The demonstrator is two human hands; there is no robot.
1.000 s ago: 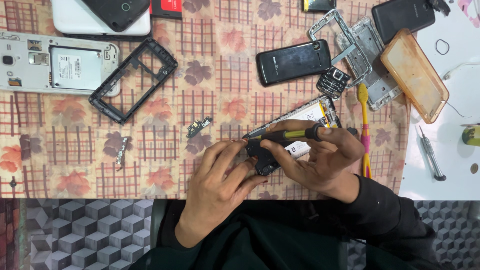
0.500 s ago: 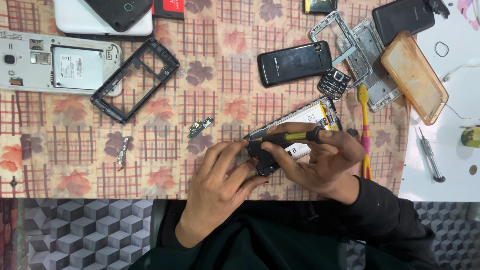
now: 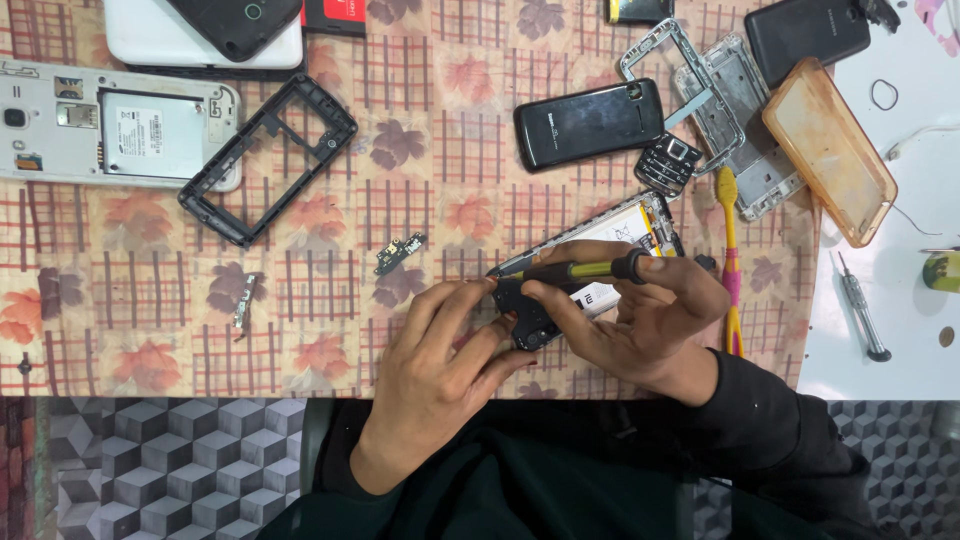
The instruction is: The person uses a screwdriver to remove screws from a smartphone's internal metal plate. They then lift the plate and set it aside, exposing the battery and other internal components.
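Observation:
An opened smartphone (image 3: 625,232) with its back off and a white battery showing lies tilted on the patterned tablecloth (image 3: 330,330). My right hand (image 3: 640,320) grips a black and yellow screwdriver (image 3: 585,269), its tip pointing left onto the phone's lower end. My left hand (image 3: 435,350) steadies that dark lower end, with fingertips beside the screwdriver tip. The phone's lower part is mostly hidden under both hands.
A small circuit board (image 3: 400,253) and a metal strip (image 3: 245,301) lie left of my hands. Further off are a black phone frame (image 3: 268,155), a white phone without its back (image 3: 115,125), a black keypad phone (image 3: 590,122), metal frames (image 3: 700,100), an orange case (image 3: 830,150), a toothbrush (image 3: 731,250) and a second screwdriver (image 3: 862,305).
Both hands stay on the phone; the screwdriver holds nearly the same spot, with only slight finger shifts.

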